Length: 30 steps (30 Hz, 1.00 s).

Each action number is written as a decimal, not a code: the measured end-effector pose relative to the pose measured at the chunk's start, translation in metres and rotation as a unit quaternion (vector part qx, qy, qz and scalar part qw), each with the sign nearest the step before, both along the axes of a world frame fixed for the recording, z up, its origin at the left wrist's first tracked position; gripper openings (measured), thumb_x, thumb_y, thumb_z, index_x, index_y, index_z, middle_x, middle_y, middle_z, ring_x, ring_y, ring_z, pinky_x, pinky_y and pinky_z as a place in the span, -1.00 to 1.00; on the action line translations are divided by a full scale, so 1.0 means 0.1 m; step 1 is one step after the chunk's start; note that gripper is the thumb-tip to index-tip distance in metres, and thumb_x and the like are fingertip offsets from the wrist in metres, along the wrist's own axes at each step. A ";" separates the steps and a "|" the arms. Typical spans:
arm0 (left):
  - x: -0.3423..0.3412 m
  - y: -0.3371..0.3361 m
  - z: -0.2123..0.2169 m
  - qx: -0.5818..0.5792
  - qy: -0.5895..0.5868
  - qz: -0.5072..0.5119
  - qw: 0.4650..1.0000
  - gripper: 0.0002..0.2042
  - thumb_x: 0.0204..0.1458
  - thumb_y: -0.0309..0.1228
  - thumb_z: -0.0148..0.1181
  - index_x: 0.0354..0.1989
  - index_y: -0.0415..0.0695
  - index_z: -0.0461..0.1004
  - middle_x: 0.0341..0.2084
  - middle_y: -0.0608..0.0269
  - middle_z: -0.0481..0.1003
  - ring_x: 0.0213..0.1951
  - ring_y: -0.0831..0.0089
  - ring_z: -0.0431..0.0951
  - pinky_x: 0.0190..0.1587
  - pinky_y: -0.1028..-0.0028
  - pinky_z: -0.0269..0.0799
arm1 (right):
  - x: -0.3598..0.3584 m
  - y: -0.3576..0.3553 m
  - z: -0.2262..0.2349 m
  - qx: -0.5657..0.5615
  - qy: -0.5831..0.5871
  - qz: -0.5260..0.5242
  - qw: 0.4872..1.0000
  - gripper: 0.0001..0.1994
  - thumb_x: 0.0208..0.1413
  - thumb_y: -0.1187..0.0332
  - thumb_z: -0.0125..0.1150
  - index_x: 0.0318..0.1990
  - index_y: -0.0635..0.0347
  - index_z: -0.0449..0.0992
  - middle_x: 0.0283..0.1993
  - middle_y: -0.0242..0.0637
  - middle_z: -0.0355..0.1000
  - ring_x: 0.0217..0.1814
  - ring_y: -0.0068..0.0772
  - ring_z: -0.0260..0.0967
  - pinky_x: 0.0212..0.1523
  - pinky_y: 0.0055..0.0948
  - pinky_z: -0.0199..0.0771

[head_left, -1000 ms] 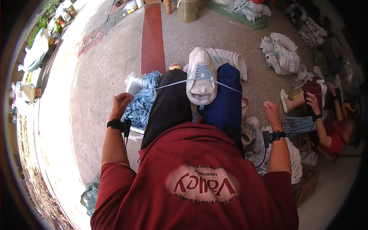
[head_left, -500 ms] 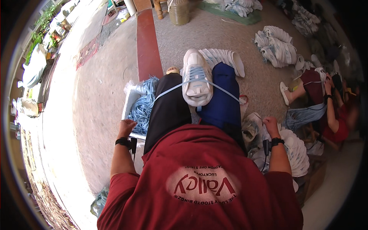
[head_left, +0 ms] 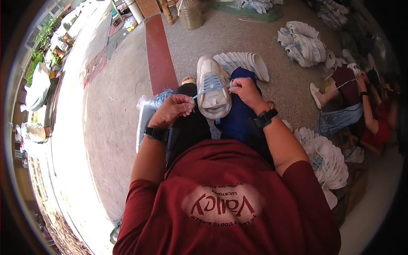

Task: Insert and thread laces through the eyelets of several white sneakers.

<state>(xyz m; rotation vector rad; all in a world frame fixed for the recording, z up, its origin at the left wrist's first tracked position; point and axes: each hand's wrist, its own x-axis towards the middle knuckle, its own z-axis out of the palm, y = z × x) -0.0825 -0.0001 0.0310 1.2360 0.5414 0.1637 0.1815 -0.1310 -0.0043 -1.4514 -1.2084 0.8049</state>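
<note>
A white sneaker (head_left: 213, 103) with light-blue laces rests between my knees, toe pointing away from me. Blue shoelace (head_left: 211, 79) criss-crosses its front, and one strand runs across the shoe to the left. My left hand (head_left: 175, 109) pinches that strand close to the shoe's left side. My right hand (head_left: 248, 94) is just off the right side, over the blue cloth on my leg, with thumb and forefinger closed on the lace's other end. Only a little of the lace shows at those right fingertips.
Blue laces (head_left: 162, 97) fill a white box (head_left: 144, 124) beside my left leg. Nested white shoes (head_left: 247, 64) lie just beyond my knees; another pile (head_left: 325, 159) sits at my right. More shoes (head_left: 301, 43) lie farther off. A co-worker (head_left: 374, 112) sits at far right, handling a lace.
Both hands have come inward and forward from wide beside my hips to either side of the sneaker. The lace strands that stretched out to both sides are now drawn in short.
</note>
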 end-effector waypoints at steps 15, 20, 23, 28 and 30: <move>0.33 -0.01 -0.12 0.040 0.021 0.131 0.990 -0.94 -0.04 -0.45 0.23 -0.45 -0.12 0.48 -0.57 0.50 0.43 -0.54 0.73 0.36 -0.47 0.74 0.26 | -0.34 0.22 -0.06 0.051 -0.200 -0.197 0.958 -0.88 -0.20 0.46 0.22 -0.58 0.25 0.38 -0.61 -0.05 0.32 -0.47 0.00 0.32 -0.44 -0.17 0.29; 0.37 -0.15 -0.05 0.069 -0.016 0.127 0.989 -0.95 -0.02 -0.47 0.19 -0.46 -0.15 0.47 -0.62 0.44 0.43 -0.62 0.72 0.33 -0.56 0.74 0.18 | -0.45 0.13 -0.03 0.019 -0.247 -0.233 0.940 -0.85 -0.14 0.38 0.23 -0.53 0.26 0.43 -0.59 -0.04 0.34 -0.41 -0.01 0.37 -0.39 -0.16 0.34; 0.47 -0.32 0.17 0.056 -0.033 0.105 0.992 -0.94 0.00 -0.47 0.15 -0.41 -0.19 0.47 -0.62 0.42 0.43 -0.64 0.72 0.32 -0.59 0.73 0.18 | -0.60 0.00 0.14 0.005 -0.347 -0.219 0.912 -0.83 -0.10 0.36 0.20 -0.48 0.30 0.43 -0.56 0.02 0.36 -0.39 0.03 0.38 -0.34 -0.15 0.37; 0.86 -0.40 0.12 0.342 0.044 0.069 0.936 -0.85 0.00 -0.46 0.09 -0.35 -0.28 0.52 -0.62 0.30 0.50 -0.62 0.55 0.45 -0.55 0.58 0.32 | -0.55 0.03 -0.01 0.019 -0.339 -0.190 0.921 -0.86 -0.12 0.41 0.15 -0.46 0.33 0.42 -0.52 0.08 0.37 -0.37 0.11 0.37 -0.30 -0.12 0.38; 0.98 -0.42 0.03 0.455 0.046 0.070 0.886 -0.83 -0.04 -0.46 0.09 -0.32 -0.25 0.53 -0.59 0.22 0.53 -0.59 0.44 0.50 -0.52 0.52 0.36 | -0.53 0.06 -0.07 0.027 -0.339 -0.186 0.922 -0.87 -0.13 0.43 0.14 -0.48 0.33 0.42 -0.51 0.08 0.37 -0.36 0.12 0.37 -0.30 -0.11 0.37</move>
